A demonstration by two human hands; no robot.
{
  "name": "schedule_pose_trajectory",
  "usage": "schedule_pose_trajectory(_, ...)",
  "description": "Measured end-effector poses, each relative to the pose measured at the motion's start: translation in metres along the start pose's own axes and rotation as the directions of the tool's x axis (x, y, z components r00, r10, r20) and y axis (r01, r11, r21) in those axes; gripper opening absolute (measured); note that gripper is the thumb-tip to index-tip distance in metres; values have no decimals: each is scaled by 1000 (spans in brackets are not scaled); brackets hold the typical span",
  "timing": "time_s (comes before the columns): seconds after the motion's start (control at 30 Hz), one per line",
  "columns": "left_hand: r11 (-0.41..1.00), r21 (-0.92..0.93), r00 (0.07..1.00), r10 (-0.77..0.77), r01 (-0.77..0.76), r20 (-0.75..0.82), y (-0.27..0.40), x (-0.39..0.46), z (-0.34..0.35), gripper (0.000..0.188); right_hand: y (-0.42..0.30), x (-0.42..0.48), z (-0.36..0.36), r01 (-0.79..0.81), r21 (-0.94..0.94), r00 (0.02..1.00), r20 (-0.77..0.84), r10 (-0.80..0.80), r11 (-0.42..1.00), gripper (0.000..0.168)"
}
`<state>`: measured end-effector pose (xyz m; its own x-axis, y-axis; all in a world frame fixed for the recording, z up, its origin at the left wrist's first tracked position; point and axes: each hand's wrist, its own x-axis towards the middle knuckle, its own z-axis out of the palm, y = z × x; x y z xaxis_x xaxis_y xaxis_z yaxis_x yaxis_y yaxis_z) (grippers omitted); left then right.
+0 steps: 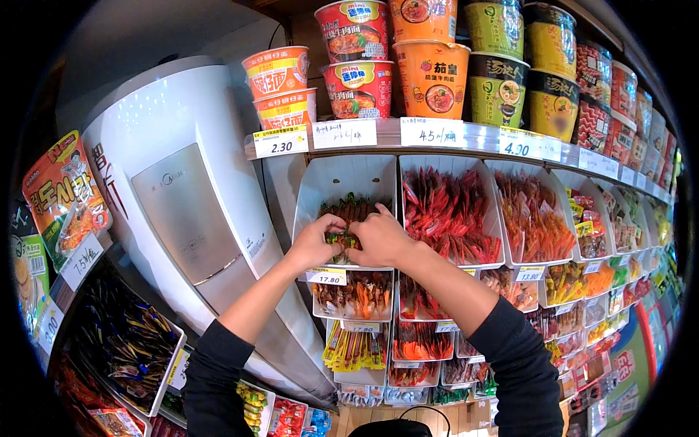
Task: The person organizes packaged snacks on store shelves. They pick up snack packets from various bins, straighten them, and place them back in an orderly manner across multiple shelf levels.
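Observation:
Both hands are inside the top left white plastic bin (349, 169) of a snack rack, over small green and brown snack packets (349, 206). My left hand (318, 240) is at the bin's left front, its fingers bent against the packets. Beside it, my right hand (379, 235) reaches in from the right, its index finger pointing towards the back and its thumb low near the front. Green packets show between the two hands. Whether either hand grips a packet cannot be told, as the fingertips are partly hidden.
Right of the bin stands another bin of red packets (453, 213). More bins hang below, with a price tag (326, 276) at the front rim. Above runs a shelf edge (382, 134) with stacked instant noodle cups (434, 82). A tall white floor-standing appliance (191, 180) stands at the left.

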<state>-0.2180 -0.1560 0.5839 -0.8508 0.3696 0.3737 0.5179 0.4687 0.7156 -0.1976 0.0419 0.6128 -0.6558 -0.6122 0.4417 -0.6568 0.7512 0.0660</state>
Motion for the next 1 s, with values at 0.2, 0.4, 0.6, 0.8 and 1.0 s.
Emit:
schedule_pose_trajectory(0.2, 996, 91, 1000, -8, 10, -19, 5, 0, 2, 45, 4, 0, 7, 10, 1, 999, 32, -10, 1000, 28)
schedule_pose_trajectory(0.4, 983, 184, 1000, 6, -2, -21, 17, -8, -3, 61, 6, -3, 6, -54, -5, 998, -30, 54, 999, 25)
schedule_pose_trajectory(0.6, 992, 104, 984, 55, -73, 169, 18, -7, -13, 69, 18, -14, 10, -25, -49, 984, -180, 15, 998, 20)
schedule_pose_trajectory(0.8, 979, 162, 966, 82, -124, 245, 28, -3, -10, 66, 20, -15, 10, -24, -49, 986, -168, 15, 999, 25)
schedule_pose_trajectory(1.0, 986, 120, 965, 84, -117, 249, 22, 1, -10, 64, 22, -19, 12, -13, -63, 981, -192, 0, 998, 24)
